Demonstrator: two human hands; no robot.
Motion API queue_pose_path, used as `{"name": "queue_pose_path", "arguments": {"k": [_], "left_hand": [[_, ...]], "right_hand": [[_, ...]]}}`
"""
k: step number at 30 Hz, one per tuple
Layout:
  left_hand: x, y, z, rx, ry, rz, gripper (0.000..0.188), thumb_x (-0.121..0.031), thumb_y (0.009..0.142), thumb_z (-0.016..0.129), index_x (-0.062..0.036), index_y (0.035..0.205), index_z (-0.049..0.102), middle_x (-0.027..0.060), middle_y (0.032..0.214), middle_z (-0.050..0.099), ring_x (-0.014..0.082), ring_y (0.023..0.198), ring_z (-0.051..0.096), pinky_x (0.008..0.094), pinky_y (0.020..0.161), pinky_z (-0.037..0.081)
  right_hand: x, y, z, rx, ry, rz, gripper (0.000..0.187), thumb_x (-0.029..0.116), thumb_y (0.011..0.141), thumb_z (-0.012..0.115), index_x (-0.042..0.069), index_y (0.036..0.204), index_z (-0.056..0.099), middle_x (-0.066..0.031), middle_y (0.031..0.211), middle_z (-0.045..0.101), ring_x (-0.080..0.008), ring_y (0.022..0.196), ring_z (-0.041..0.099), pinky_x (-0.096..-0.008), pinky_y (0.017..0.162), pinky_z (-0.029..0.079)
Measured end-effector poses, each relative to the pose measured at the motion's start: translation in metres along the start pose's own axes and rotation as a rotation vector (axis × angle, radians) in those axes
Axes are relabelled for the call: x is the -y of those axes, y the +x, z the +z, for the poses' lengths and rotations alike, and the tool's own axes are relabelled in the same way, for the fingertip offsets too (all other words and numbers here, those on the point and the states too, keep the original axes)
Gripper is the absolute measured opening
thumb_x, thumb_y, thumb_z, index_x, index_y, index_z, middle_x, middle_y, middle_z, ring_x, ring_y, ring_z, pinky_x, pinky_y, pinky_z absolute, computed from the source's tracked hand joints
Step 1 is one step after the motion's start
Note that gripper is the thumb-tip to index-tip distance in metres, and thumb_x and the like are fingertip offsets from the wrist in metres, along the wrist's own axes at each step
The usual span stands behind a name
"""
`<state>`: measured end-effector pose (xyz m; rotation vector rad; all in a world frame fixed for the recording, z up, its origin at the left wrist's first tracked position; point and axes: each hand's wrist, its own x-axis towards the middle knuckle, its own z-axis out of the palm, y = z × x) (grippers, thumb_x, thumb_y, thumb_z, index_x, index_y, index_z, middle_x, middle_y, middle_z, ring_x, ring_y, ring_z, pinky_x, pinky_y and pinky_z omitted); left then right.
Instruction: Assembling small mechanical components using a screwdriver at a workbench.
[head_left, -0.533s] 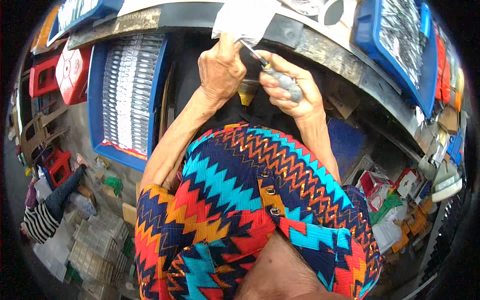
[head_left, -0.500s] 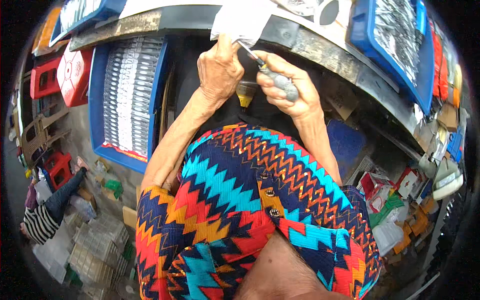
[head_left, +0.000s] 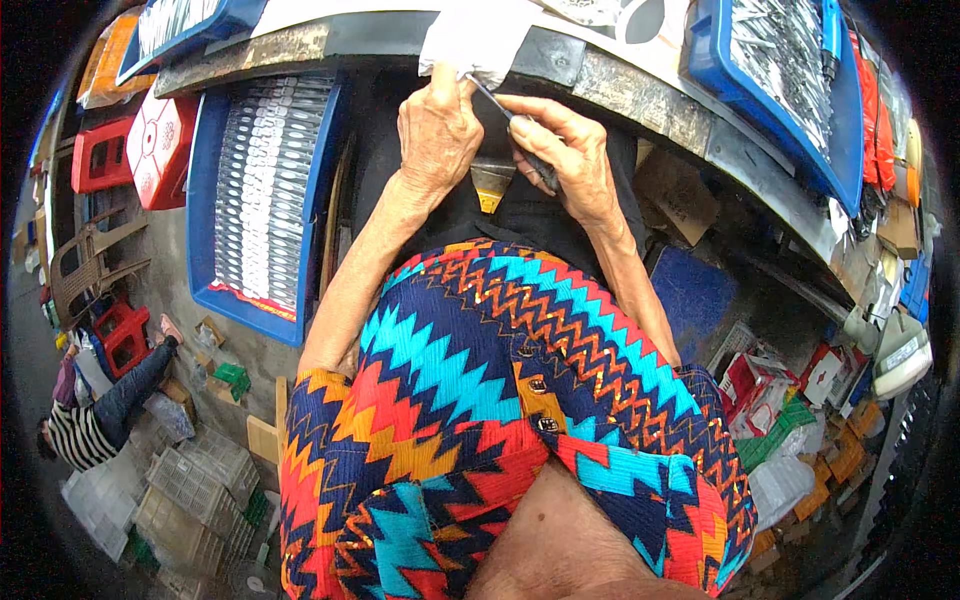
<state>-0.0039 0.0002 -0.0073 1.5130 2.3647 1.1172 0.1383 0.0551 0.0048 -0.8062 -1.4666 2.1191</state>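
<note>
At the near edge of the workbench, my right hand (head_left: 565, 155) is closed around a slim hand tool (head_left: 491, 98) with a thin metal shaft and a dark grey, thick handle. The shaft points up and left toward the fingertips of my left hand (head_left: 438, 135). Those fingers are pinched together at the lower edge of a white sheet (head_left: 475, 42) that hangs over the bench edge. Whatever lies between them is too small or hidden to tell. A yellow-and-metal piece (head_left: 489, 188) shows below, between my wrists.
The bench edge (head_left: 640, 100) curves across the top. A blue tray (head_left: 318, 190) of lined-up clear-and-white pieces stands left; another blue tray (head_left: 845, 130) with shiny slender pieces sits on the right. Red stools (head_left: 104, 155), crates (head_left: 205, 470) and a person in stripes (head_left: 82, 436) are farther left.
My right hand has shifted slightly left and turned, so less of the tool's handle shows. The left hand stays at the white sheet. The whole view has shifted a little.
</note>
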Motion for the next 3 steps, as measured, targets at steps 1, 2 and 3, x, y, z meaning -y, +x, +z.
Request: {"name": "queue_pose_path", "arguments": {"k": [1, 2, 3], "left_hand": [[0.0003, -0.0003, 0.0000, 0.000, 0.003, -0.006, 0.011, -0.007, 0.079, 0.052, 0.0000, 0.083, 0.044, 0.0214, 0.061, 0.056, 0.0376, 0.061, 0.058, 0.0431, 0.051, 0.045], [0.0006, -0.0005, 0.0002, -0.014, -0.004, 0.006, 0.011, -0.007, 0.079, 0.053, -0.0003, 0.083, 0.044, 0.0215, 0.061, 0.056, 0.0379, 0.061, 0.058, 0.0431, 0.051, 0.045], [0.0022, -0.0003, 0.0009, -0.027, -0.013, 0.020, 0.012, -0.007, 0.079, 0.053, -0.0006, 0.084, 0.044, 0.0217, 0.061, 0.055, 0.0383, 0.061, 0.058, 0.0432, 0.051, 0.045]], "right_hand": [[0.0000, 0.0000, -0.0006, 0.004, 0.002, 0.004, 0.026, 0.017, 0.083, 0.057, 0.004, 0.106, 0.059, 0.0022, 0.068, 0.053, -0.0027, 0.053, 0.046, -0.0164, 0.045, 0.036], [0.0007, 0.0002, -0.0010, 0.006, -0.006, 0.013, 0.027, 0.017, 0.083, 0.057, 0.004, 0.106, 0.058, 0.0022, 0.067, 0.053, -0.0029, 0.054, 0.046, -0.0165, 0.044, 0.036], [0.0017, 0.0014, -0.0009, 0.006, -0.014, 0.021, 0.028, 0.017, 0.082, 0.058, 0.004, 0.107, 0.058, 0.0022, 0.067, 0.053, -0.0031, 0.054, 0.046, -0.0167, 0.044, 0.037]]}}
